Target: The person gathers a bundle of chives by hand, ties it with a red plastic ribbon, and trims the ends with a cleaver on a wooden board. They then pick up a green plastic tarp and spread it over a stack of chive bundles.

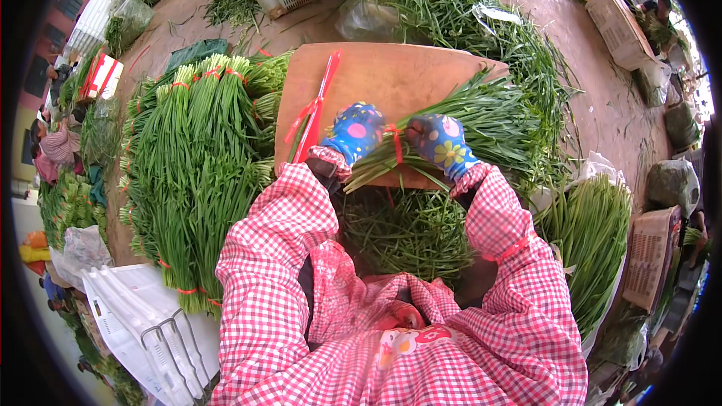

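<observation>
On a wooden board (361, 73) lies a bundle of long green leafy stalks, perhaps garlic chives (479, 118), its cut ends toward the lower left. A red tie (397, 144) goes around it near those ends. My left hand (356, 131), in a blue patterned glove, is closed at the tie's left side, seemingly pinching its end. My right hand (437, 138), gloved alike, is closed at the tie's right side over the bundle; its fingertips are partly hidden. Red tie strips (318, 104) lie on the board to the left of my left hand.
Tied green bundles (208, 124) are stacked at left. Loose greens (468, 5) lie beyond the board, and trimmings (406, 231) below it. A filled bag of stalks (592, 248) stands at right, white plastic crates (146, 321) at lower left. Other people sit farther off.
</observation>
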Action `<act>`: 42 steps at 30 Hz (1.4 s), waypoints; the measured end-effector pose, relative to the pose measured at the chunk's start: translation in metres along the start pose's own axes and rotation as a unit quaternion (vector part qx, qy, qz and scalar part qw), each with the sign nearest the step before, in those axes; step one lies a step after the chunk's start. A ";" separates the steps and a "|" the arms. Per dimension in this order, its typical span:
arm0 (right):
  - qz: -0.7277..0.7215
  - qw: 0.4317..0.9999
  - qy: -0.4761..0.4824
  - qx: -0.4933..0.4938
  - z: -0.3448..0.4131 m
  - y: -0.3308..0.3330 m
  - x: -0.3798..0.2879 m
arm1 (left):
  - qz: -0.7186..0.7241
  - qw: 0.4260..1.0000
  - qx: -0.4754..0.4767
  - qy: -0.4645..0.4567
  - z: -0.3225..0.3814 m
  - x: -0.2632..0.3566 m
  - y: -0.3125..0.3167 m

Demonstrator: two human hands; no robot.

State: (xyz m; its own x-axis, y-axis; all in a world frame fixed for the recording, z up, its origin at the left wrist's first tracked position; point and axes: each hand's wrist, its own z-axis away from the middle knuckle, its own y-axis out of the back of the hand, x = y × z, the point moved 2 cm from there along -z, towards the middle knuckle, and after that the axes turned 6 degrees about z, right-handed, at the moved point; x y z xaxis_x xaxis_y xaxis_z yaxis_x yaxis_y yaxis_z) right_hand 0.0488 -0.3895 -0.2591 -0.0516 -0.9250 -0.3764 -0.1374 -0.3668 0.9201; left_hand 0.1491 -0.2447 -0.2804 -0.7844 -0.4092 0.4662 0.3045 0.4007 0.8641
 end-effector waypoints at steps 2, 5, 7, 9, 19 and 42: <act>-0.005 1.000 0.006 0.018 -0.007 0.003 -0.003 | 0.022 1.000 0.002 -0.006 0.005 0.002 0.000; 0.009 1.000 -0.009 -0.008 -0.015 -0.004 -0.004 | 0.051 0.998 0.035 -0.031 0.016 0.009 -0.006; 0.025 0.999 -0.023 -0.019 -0.024 -0.011 -0.009 | 0.035 0.997 0.057 -0.050 0.023 0.021 -0.012; 0.043 0.997 -0.048 -0.037 -0.032 -0.027 -0.001 | 0.013 0.998 0.049 -0.034 0.022 0.035 -0.017; -0.184 0.975 -0.120 0.014 0.030 0.000 0.000 | 0.137 0.983 0.102 0.062 0.046 -0.005 0.020; -0.756 0.516 -0.394 -0.085 0.148 -0.097 -0.042 | 0.106 0.917 -0.359 0.137 -0.044 0.003 0.000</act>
State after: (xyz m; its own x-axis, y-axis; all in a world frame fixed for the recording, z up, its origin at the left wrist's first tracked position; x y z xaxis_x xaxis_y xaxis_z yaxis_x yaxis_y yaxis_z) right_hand -0.0822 -0.3006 -0.3489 -0.4075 0.7340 -0.5433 -0.5251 -0.6751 -0.5181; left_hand 0.1703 -0.2822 -0.2709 -0.5303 -0.6148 0.5838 0.7895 -0.1072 0.6043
